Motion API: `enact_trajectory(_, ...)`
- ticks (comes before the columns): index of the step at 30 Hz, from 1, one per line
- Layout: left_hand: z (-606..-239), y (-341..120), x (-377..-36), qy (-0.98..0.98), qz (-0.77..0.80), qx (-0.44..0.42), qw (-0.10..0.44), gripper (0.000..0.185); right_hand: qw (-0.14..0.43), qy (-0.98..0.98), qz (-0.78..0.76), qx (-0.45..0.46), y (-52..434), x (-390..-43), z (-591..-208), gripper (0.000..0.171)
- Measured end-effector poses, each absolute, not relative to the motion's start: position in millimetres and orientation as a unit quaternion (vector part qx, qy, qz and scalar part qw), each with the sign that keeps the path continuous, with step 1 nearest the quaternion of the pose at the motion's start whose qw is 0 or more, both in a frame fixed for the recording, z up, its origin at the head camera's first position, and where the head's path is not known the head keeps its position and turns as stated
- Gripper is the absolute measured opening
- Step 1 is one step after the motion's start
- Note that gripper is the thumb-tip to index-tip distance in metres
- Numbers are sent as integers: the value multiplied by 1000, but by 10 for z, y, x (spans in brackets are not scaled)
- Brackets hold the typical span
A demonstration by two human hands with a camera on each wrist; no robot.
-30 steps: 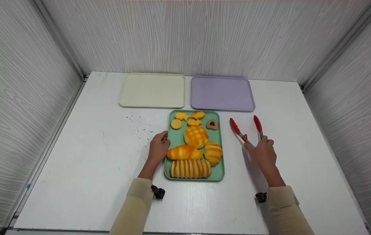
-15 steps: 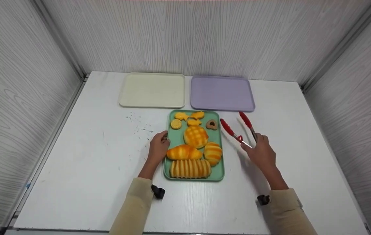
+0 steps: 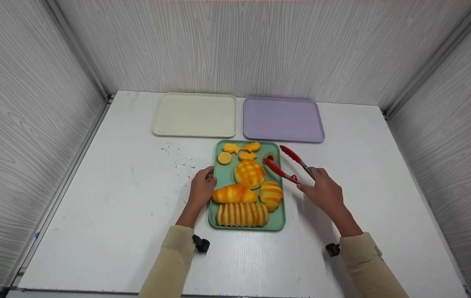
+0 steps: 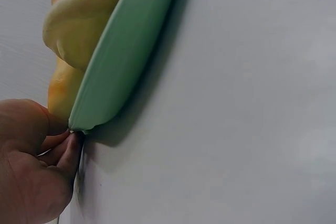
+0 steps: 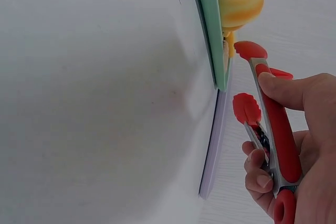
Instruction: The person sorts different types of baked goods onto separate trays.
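Right hand (image 3: 322, 191): fingers (image 5: 258, 162) are curling round the handles of the red tongs (image 3: 287, 164), thumb lying along the upper arm. The tongs are standing open, silicone tips red, metal showing at the hinge end. The tips are hovering over the far right corner of the green tray (image 3: 277, 219), one on either side of the small brown heart cookie (image 3: 269, 157) (contact with it cannot be told).

Left hand (image 3: 201, 190): fingertips (image 4: 71, 150) are pinching the tray's left rim and resting on the white table (image 3: 115, 198).

The tabletop is showing a scatter of dark specks (image 3: 175, 159) left of the tray. Grey wood-grain walls (image 3: 239, 45) are closing in the table on three sides.

The green tray is holding three small yellow biscuits (image 3: 241, 150) and a round ridged one (image 3: 224, 158) at the far end, then a checked round bun (image 3: 249, 174), a croissant (image 3: 234, 194), a striped roll (image 3: 270, 194) and a ribbed loaf (image 3: 241, 214) nearest the person. Beyond it a cream tray (image 3: 194, 114) and a lilac tray (image 3: 282, 119) are lying side by side.
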State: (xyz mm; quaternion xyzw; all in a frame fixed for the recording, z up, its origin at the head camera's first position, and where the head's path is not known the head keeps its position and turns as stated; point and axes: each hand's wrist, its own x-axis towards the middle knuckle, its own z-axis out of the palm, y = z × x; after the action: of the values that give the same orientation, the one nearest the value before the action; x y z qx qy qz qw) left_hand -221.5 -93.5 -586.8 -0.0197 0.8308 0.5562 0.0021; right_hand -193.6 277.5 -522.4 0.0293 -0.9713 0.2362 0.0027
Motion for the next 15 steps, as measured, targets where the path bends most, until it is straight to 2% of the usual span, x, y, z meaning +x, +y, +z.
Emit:
enact_trajectory(6,-5879,-931,-2223,834,551,-24,-5,40,22,-972,224,62,2735,-1973,-5224,63)
enact_trajectory(15,-5871,-924,-2224,827,562,-27,3,41,23,-975,208,69,2688,-2060,-5234,58)
